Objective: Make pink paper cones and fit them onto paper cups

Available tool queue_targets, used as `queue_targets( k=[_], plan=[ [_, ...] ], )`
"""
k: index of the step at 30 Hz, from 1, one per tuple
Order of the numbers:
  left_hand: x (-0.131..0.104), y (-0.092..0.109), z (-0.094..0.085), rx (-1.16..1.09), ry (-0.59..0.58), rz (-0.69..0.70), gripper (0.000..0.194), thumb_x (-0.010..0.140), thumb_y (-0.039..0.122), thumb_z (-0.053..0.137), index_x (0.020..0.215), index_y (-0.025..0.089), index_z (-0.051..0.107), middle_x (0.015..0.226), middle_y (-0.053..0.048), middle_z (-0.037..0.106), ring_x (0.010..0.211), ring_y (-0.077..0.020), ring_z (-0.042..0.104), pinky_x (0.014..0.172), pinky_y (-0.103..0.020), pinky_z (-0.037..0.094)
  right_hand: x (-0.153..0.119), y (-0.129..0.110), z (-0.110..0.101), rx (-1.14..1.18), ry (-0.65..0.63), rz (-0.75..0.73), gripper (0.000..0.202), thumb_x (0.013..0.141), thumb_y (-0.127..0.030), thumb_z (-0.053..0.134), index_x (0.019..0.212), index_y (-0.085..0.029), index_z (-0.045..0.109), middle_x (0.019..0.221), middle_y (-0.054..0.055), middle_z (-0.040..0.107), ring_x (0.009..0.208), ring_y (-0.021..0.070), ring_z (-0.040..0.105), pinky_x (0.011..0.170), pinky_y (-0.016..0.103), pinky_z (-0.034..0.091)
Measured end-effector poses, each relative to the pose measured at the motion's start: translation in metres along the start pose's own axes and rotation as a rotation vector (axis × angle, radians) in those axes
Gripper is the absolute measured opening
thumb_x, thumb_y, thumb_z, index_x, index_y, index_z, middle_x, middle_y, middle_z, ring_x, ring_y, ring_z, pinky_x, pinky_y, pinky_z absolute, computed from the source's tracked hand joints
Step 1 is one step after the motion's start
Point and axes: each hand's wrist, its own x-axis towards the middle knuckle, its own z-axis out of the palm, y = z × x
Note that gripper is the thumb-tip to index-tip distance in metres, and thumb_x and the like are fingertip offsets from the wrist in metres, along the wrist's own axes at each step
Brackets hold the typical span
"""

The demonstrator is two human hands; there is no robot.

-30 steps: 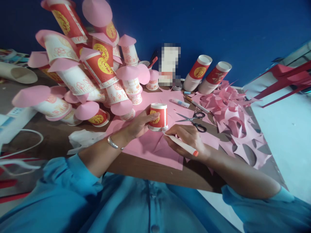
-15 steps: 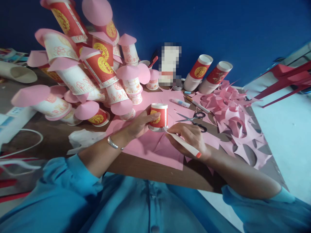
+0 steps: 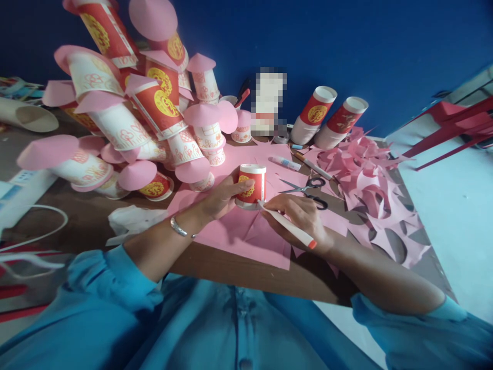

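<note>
A red paper cup [image 3: 259, 184] with a gold emblem is gripped by my left hand [image 3: 228, 194], its thumb across the front. The cup is upside down, its white rim at the bottom. My right hand [image 3: 298, 216] holds a white marker pen [image 3: 288, 226] with a red end, its tip at the cup's lower right edge. Whether the tip touches the cup I cannot tell. Pink paper [image 3: 239, 241] lies beneath both hands. Just beyond my right hand, black-handled scissors [image 3: 305, 189] lie spread on the paper.
Decorated cups with pink cone tops [image 3: 119, 123] are piled high at the left. Two stacks of paper cups [image 3: 314, 115] stand at the back, near a glue tube [image 3: 284, 163]. Pink paper scraps [image 3: 370, 174] heap along the right edge. A crumpled white plastic bag [image 3: 134, 223] lies near my left forearm.
The marker in my right hand has shifted very slightly, its red end moving a little up and left. My left hand and the cup stay in place.
</note>
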Motion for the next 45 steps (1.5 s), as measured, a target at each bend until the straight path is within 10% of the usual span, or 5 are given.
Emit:
queue_targets(
  k=[45],
  plan=[
    [0.0003, 0.0001, 0.0020, 0.010, -0.008, -0.012, 0.051, 0.076, 0.050, 0.091, 0.108, 0.020, 0.064, 0.091, 0.000, 0.068, 0.080, -0.0152, 0.064, 0.077, -0.029, 0.054, 0.0012, -0.0010, 0.0017, 0.001, 0.001, -0.013, 0.009, 0.100, -0.016, 0.069, 0.105, -0.020, 0.062, 0.082, 0.003, 0.077, 0.068, 0.0153, 0.074, 0.060, 0.026, 0.058]
  ],
)
